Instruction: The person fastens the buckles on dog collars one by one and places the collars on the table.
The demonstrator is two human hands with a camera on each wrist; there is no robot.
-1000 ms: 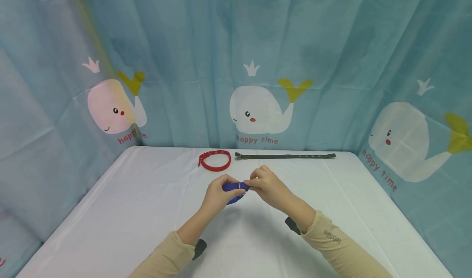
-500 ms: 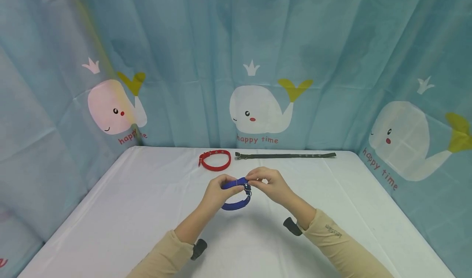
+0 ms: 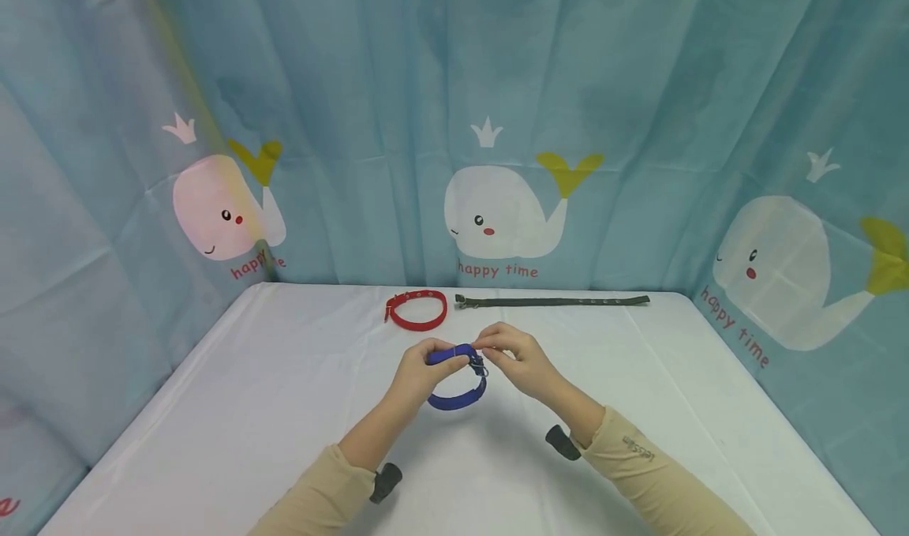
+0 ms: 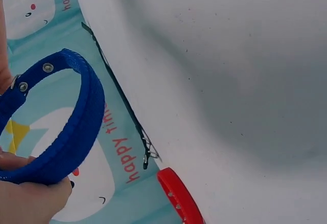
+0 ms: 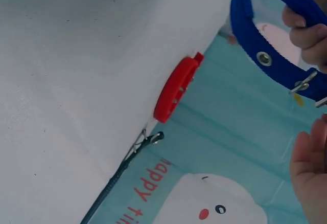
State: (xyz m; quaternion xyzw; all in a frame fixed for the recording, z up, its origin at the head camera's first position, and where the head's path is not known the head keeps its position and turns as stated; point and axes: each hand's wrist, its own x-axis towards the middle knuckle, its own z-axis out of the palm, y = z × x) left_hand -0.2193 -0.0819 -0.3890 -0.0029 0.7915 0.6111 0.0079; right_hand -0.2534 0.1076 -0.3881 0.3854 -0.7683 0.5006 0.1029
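Note:
A blue collar, closed into a loop, is held up over the table's middle. My left hand pinches its upper left side between thumb and fingers. In the left wrist view, metal eyelets line the blue strap, and its padded part faces the camera. At the loop's upper right, by the metal buckle, my right hand pinches the strap's edge with thumb and forefinger. The right wrist view shows the buckle just above the right fingers; their tips lie partly outside that frame.
Behind the hands lies a red collar, looped and buckled. Right of it a dark green collar is stretched out straight along the back edge of the white table. A blue whale-print curtain surrounds the table.
The blue collar's lower loop, mostly hidden behind the left hand before, now hangs in full view with its buckle showing. My right hand has shifted slightly, its fingers staying at the buckle end.

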